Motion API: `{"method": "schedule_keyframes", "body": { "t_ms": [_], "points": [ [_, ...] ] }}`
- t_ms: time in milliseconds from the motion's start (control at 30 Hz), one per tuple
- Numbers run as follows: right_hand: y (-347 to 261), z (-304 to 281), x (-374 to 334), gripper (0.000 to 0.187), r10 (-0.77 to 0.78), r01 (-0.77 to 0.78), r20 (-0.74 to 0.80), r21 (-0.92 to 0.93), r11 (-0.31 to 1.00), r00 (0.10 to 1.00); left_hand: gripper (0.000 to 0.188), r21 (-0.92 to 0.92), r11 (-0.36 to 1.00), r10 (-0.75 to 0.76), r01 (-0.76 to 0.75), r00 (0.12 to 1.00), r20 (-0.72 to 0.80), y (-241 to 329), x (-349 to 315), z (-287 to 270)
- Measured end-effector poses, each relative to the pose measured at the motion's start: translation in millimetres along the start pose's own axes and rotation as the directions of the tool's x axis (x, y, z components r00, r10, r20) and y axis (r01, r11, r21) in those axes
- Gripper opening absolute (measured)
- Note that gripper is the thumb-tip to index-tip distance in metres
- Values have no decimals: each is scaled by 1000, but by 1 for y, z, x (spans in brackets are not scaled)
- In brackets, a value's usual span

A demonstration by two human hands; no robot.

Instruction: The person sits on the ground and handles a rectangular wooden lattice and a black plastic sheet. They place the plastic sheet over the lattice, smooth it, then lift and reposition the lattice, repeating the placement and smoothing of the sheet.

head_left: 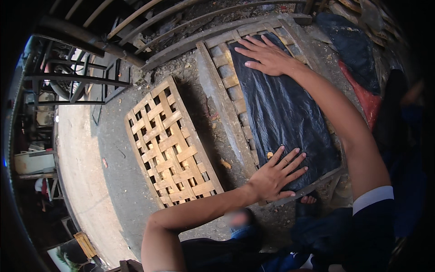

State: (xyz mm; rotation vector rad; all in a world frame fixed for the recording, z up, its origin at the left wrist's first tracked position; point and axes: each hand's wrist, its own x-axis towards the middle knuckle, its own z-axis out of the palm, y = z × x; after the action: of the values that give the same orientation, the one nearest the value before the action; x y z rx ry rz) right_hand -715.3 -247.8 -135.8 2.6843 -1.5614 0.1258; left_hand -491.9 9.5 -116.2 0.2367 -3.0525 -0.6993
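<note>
Your right hand (266, 58) lies flat near the far end of the black plastic sheet (283, 115), its fingers fanned, while your left hand (274, 176) presses on the near end, fingers spread likewise; neither grip pinches anything. The sheet is stretched lengthwise over the wooden lattice frame (220, 102), whose woven slats show along its left edge and beyond its far end. Wrinkles run along the plastic, so uneven pressure from your palms could set those folds in or drag the sheet askew. With nothing pinched, a sideways push might slide it off the slats. Rough wood or a slat's edge underneath could snag or tear it if you press hard over a gap. The small orange-brown fragment (270, 155) beside your left fingertips might get rubbed into the plastic. Your toes (309, 199) sit just beside the frame's near end, so a shift of the wood could catch them. The second woven lattice panel (172, 145) lies apart, to your left.
</note>
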Motion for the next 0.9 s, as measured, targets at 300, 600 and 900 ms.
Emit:
{"method": "schedule_keyframes", "body": {
  "t_ms": [300, 600, 900],
  "points": [
    [8, -7, 10, 59, 221, -230, -101, -87, 969, 970, 74, 28, 999, -28, 26, 998, 51, 5, -3, -3],
    [-95, -40, -181, 63, -197, 186, -10, 377, 907, 980, 71, 162, 987, 1, -3, 1000, 13, 3, -2, 4],
    [9, -71, -189, 69, 427, -418, 107, -96, 903, 898, 74, 228, 973, 29, -26, 1000, -6, 4, 7, 10]
  ]
}}
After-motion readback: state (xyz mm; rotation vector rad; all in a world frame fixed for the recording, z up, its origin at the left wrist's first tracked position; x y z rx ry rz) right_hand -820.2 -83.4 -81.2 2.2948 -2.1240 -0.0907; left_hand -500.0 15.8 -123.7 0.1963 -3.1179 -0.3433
